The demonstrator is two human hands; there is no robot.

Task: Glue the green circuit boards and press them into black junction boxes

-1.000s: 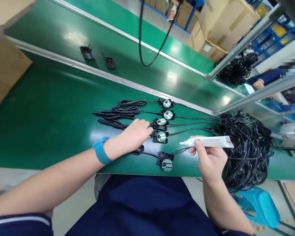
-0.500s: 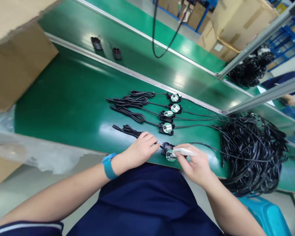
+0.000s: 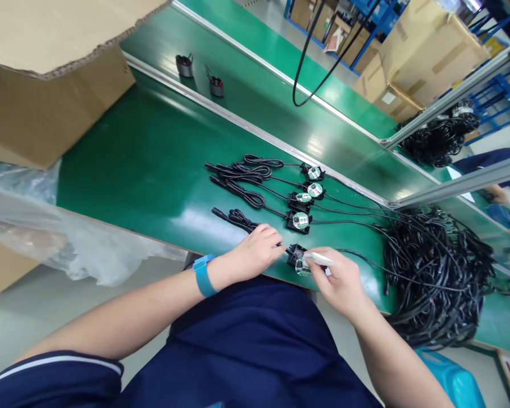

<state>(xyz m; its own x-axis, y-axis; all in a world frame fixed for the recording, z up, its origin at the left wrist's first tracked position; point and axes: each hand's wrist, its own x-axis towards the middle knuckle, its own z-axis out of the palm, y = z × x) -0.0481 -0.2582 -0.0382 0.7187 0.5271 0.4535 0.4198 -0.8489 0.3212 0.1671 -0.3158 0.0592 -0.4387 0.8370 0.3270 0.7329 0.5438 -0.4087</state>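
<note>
My left hand (image 3: 257, 252) is closed around a black cable (image 3: 234, 217) close to where it enters a small black plastic housing (image 3: 296, 252). At the near side of that housing sits a round green circuit board (image 3: 301, 267). My right hand (image 3: 338, 277) pinches a slim white tool (image 3: 321, 259), its kind unclear, with the end over the board; whether the tip touches is hidden by the fingers. Behind, several similar housings with boards (image 3: 300, 220) lie in a row, cables coiled to their left.
A big tangle of black cables (image 3: 440, 272) lies on the right of the green table (image 3: 153, 181). A cardboard box (image 3: 59, 107) stands at the left. Two dark cylindrical parts (image 3: 216, 86) rest beyond the metal rail (image 3: 255, 126). A black cable loop (image 3: 297, 102) hangs overhead.
The camera view has shifted, so the scene sits somewhat further right. Both hands keep their hold at the same housing and board, with only slight movement.
</note>
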